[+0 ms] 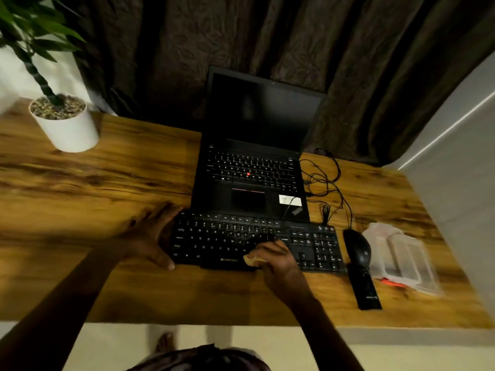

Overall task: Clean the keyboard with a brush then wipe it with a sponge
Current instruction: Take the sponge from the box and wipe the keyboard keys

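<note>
A black external keyboard [222, 241] lies on the wooden desk [80, 183] in front of an open laptop. My right hand [276, 261] grips a small tan sponge [251, 260] and holds it down on the keyboard's lower middle, near the space bar. My left hand [151, 236] rests flat against the keyboard's left end, fingers straight, thumb along the front corner. A black brush [365, 287] lies on the desk to the right of the keyboard, below the mouse.
The black laptop [251, 178] stands open behind the keyboard, screen dark. A black mouse [357, 246] and tangled cables [324, 180] sit right of it, with clear plastic packaging [401, 258] further right. A white plant pot [67, 127] stands far left. A dark curtain hangs behind.
</note>
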